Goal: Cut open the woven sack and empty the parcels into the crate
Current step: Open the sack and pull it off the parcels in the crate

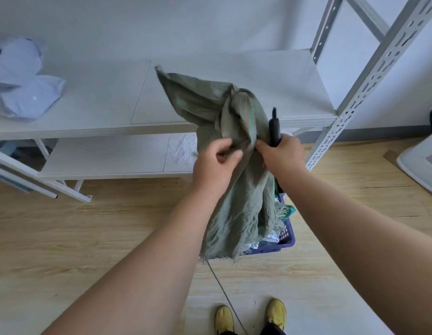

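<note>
Both hands are gripping the limp green woven sack point(234, 151) above the blue crate point(286, 238): left hand point(216, 163) pinching fabric, right hand point(281, 151) also clutching a black cutter point(274, 126).

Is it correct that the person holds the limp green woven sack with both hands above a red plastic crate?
Not quite: the head view shows a blue plastic crate, not red. Both the left hand and right hand do hold the limp green woven sack above it.
</note>
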`<action>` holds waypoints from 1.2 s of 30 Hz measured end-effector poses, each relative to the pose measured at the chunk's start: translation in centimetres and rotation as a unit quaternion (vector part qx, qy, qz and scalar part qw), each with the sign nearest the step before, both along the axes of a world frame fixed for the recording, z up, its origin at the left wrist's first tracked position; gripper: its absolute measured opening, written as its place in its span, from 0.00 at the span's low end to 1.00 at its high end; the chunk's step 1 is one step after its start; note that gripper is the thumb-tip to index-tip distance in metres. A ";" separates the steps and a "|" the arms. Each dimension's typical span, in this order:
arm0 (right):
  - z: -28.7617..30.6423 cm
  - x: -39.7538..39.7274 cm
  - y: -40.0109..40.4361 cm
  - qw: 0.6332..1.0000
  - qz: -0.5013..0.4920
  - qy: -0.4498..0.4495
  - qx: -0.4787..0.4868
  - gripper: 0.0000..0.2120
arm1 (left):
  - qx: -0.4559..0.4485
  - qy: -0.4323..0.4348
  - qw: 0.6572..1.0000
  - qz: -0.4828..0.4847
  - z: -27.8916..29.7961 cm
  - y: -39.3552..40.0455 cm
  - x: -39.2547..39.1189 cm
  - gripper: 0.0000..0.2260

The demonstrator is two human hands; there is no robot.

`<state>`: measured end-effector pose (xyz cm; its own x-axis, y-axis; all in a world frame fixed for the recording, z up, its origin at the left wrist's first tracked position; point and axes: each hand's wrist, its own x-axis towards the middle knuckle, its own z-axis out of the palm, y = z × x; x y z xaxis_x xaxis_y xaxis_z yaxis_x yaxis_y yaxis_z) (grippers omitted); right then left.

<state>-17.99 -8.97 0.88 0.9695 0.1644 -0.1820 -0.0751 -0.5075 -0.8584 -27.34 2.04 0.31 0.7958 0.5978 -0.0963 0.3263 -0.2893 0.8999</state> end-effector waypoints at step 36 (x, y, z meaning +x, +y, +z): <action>-0.9 1.4 -1.2 0.997 0.020 -0.001 0.079 0.10 | -0.295 -0.018 0.955 0.024 -0.9 -0.2 6.1 0.12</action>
<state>-16.62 -10.21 0.03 0.9621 0.2294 -0.1478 -0.0549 -0.3678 -0.9283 -21.29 1.82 -0.63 0.7784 0.4837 -0.4002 0.2915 0.2862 0.9128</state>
